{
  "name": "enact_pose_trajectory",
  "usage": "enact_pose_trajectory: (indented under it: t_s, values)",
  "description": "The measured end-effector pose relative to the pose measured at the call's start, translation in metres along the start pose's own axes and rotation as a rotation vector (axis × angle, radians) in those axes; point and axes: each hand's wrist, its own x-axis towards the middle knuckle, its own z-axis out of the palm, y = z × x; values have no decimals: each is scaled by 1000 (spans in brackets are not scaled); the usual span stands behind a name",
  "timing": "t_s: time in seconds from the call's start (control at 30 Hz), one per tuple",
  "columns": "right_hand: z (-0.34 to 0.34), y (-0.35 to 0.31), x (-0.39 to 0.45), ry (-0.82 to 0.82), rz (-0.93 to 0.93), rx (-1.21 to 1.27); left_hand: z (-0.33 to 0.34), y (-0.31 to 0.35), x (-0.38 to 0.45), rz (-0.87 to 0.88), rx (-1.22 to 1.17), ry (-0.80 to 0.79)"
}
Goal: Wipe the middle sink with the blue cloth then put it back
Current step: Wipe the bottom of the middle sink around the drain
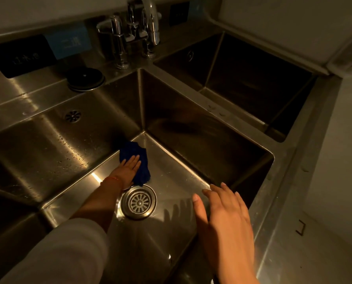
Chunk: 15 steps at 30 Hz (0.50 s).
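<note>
One blue cloth [137, 160] under left hand [128, 170]

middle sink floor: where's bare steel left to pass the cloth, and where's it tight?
Bare: sink floor right of the blue cloth, up to the right wall, and the near floor below the drain strainer. Tight: far-left corner, where the left hand presses the cloth; right hand hovers near-right.

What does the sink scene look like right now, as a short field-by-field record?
left hand: left hand flat, fingers straight, pressing the dark blue cloth
cloth: crumpled dark blue cloth on the basin floor, near the back left corner
sink: stainless steel middle sink, wet sheen on the floor
drain: round metal drain strainer, just in front of the cloth, uncovered
right hand: right hand open, fingers spread, holding nothing
taps: chrome faucets behind the basin
</note>
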Motion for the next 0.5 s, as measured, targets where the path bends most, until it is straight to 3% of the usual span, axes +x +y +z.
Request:
enact_pose_trajectory:
  t_s: [0.3,0.5]
  values:
    - [1,0,-1,3,7,23,-4,16,11,56,-79,44]
    - [0,-1,-2,-7,-5,26,-3,35,7,-55,-256,86]
